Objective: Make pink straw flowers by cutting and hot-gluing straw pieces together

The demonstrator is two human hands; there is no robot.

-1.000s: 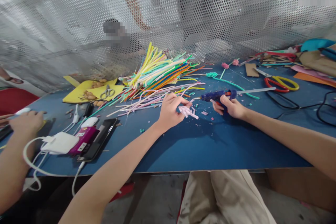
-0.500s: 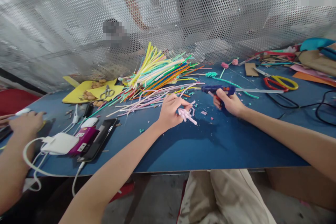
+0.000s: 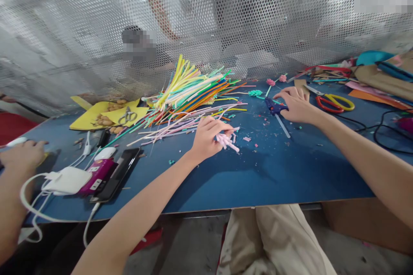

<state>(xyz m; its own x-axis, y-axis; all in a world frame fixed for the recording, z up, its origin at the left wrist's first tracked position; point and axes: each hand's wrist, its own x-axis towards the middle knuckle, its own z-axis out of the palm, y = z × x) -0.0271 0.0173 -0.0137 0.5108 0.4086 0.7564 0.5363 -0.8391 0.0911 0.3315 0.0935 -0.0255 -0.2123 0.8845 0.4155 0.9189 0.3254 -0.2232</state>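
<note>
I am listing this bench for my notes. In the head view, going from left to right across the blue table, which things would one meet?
White charger → black phone → small grey scissors → pile of coloured straws → left hand holding a pink bundle → blue glue gun under the right hand → red and yellow scissors.

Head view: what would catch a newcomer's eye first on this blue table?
The fanned heap of multicoloured foam strips at the back centre of the blue table, against the perforated metal screen. Just in front, the left hand pinches a small bundle of pale pink foam pieces. To the right, the right hand rests on a blue hot-glue gun lying on the table, near red-and-yellow scissors.
</note>
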